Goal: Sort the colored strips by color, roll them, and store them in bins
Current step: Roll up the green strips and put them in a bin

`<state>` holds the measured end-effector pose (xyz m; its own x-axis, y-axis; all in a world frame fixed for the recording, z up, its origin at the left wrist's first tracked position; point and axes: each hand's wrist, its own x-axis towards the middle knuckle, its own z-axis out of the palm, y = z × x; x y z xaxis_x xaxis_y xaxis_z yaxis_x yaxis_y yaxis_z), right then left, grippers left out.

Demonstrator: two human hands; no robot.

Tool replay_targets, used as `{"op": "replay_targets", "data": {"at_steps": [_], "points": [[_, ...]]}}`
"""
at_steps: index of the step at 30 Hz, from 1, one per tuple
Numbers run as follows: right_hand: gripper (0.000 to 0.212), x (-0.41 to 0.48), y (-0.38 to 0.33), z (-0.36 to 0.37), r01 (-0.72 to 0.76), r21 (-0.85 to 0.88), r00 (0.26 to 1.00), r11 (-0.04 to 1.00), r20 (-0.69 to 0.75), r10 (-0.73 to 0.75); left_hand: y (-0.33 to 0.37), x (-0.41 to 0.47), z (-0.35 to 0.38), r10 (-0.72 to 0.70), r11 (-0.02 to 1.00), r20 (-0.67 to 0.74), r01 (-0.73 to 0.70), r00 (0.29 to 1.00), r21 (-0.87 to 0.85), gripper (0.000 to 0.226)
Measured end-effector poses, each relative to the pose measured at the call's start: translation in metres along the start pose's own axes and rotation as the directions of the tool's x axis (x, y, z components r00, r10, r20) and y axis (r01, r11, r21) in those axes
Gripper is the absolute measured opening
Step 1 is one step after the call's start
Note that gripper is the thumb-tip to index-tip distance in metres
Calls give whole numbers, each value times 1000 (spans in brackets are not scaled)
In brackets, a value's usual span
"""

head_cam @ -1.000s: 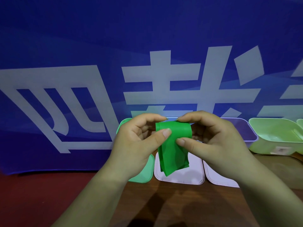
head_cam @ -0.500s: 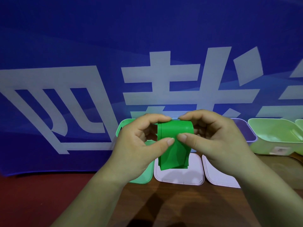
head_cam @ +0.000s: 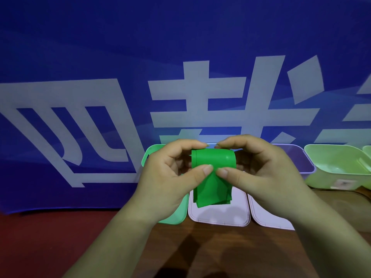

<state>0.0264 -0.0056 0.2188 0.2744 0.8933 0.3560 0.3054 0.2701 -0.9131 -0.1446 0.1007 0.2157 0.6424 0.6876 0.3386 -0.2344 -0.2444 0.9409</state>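
Observation:
A green strip point(head_cam: 212, 161) is held in the air in front of me, partly rolled at its top, with a loose tail hanging down to about the bins' front rims. My left hand point(head_cam: 170, 177) pinches the roll from the left, thumb in front and fingers curled over the top. My right hand point(head_cam: 261, 173) pinches it from the right the same way. The two thumbs nearly meet on the front of the strip. Behind and below stand a green bin point(head_cam: 174, 219), a pale pink bin point(head_cam: 220, 219) and a second pale bin point(head_cam: 267, 219), mostly hidden by my hands.
A purple bin point(head_cam: 305, 163) and a light green bin point(head_cam: 337, 167) stand to the right, with another green rim point(head_cam: 367, 153) at the frame edge. A blue banner with white characters point(head_cam: 180, 77) hangs close behind. The brown tabletop point(head_cam: 220, 253) lies below my hands.
The roll has grown thicker and the hanging tail shorter as both thumbs moved inward on the strip. Hands stay in the same place above the bins.

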Motion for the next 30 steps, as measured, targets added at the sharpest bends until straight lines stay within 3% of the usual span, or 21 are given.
{"op": "replay_targets", "data": {"at_steps": [7, 17, 21, 30], "points": [[35, -4, 3, 0, 83, -50, 997, 995, 9, -83, 1, -1, 2, -27, 999, -23, 27, 999, 25, 33], [35, -2, 4, 1, 42, -9, 998, 999, -46, -42, 1, -2, 1, 20, 993, 53, -26, 998, 114, 43], [31, -4, 3, 1, 6, 84, 998, 996, -62, -1, 1, -2, 3, 64, 987, 65, -73, 996, 141, 43], [29, -3, 2, 0, -21, 34, 998, 999, -60, 23, -1, -2, 4, 69, 988, 42, -75, 997, 135, 38]]}}
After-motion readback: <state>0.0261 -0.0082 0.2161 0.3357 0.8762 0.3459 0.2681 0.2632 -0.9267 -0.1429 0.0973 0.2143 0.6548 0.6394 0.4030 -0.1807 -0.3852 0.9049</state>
